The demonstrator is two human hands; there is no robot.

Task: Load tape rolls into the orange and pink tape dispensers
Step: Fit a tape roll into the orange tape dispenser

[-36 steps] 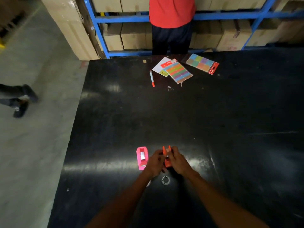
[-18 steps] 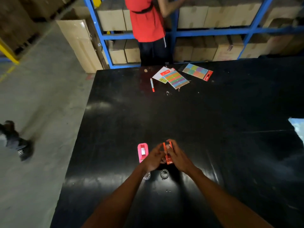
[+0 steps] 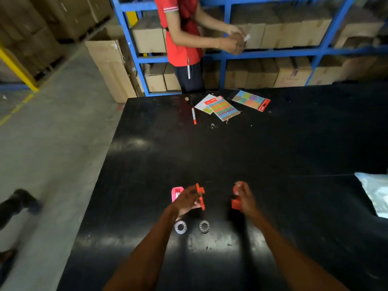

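plastic, bright orange and hard-edged, in both fists: the left hand [image 3: 185, 201] is clamped around one flat piece of the orange dispenser [image 3: 200, 196], and the right hand [image 3: 245, 199] grips the other, blockier piece [image 3: 236, 203] — the two halves held well apart above the table [image 3: 294, 148]. that table is a black, glossy slab, scuffed and catching pale glare. just left of the left hand sits the pink dispenser [image 3: 176, 193], one small rounded plastic shell lying on the surface, partly hidden by the fingers. nearer the body, two tape rolls lie flat side by side: the left roll [image 3: 180, 227] and the right roll [image 3: 204, 226], both small clear rings with dark centres, neither touched. far side of the table — one pen [image 3: 193, 116] with an orange tip, and two flat packs of coloured paper, one striped [image 3: 225, 108] and one chequered [image 3: 251, 100]. crinkled pale plastic wrap [image 3: 375, 192] pokes in at the right edge. beyond, a person in a red shirt [image 3: 180, 38] stands at blue steel shelving [image 3: 222, 55] stacked with cardboard boxes.
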